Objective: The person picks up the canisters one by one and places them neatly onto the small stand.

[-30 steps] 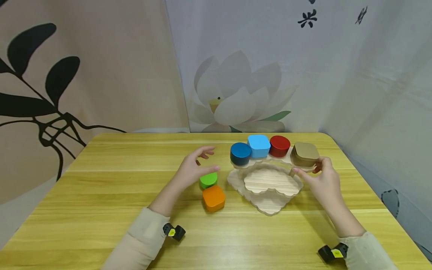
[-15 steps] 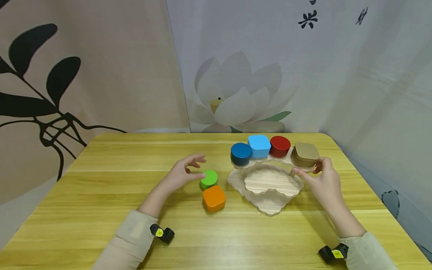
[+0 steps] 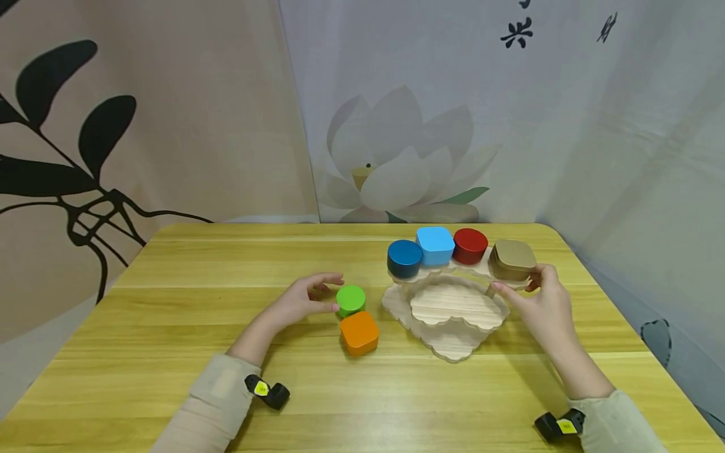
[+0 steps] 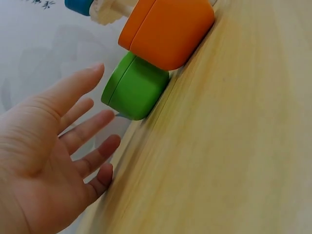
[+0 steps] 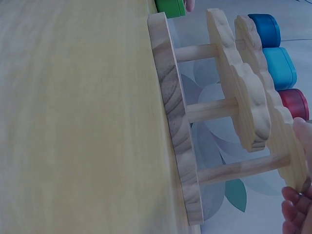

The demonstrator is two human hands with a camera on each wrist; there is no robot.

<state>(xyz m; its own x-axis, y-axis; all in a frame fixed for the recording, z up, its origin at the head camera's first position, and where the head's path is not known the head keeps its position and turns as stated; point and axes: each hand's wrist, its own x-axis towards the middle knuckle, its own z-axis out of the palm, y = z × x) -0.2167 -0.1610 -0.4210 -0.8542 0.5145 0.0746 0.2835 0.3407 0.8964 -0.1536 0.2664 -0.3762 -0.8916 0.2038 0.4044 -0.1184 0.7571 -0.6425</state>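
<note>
My left hand (image 3: 300, 301) is beside a small round green tin (image 3: 351, 300), thumb tip at its left side in the head view. Its fingers are spread and loosely bent in the left wrist view, not wrapped round the green tin (image 4: 136, 87). A rounded-square orange tin (image 3: 359, 333) stands right in front of the green one. My right hand (image 3: 542, 305) grips the right end of the upper shelf of a tiered wooden stand (image 3: 453, 340), thumb in front and fingers behind. A gold tin (image 3: 514, 258) sits on that shelf just above the fingers.
Along the same upper shelf stand a dark blue tin (image 3: 404, 258), a light blue tin (image 3: 435, 245) and a red tin (image 3: 470, 245). The lower cloud-shaped shelf (image 3: 455, 304) holds nothing. Behind the wooden table (image 3: 226, 264) hangs a printed curtain (image 3: 255, 113).
My left hand has moved left and down from above the green tin to its left side. The right hand keeps its grip on the stand, and the tins stay put.
</note>
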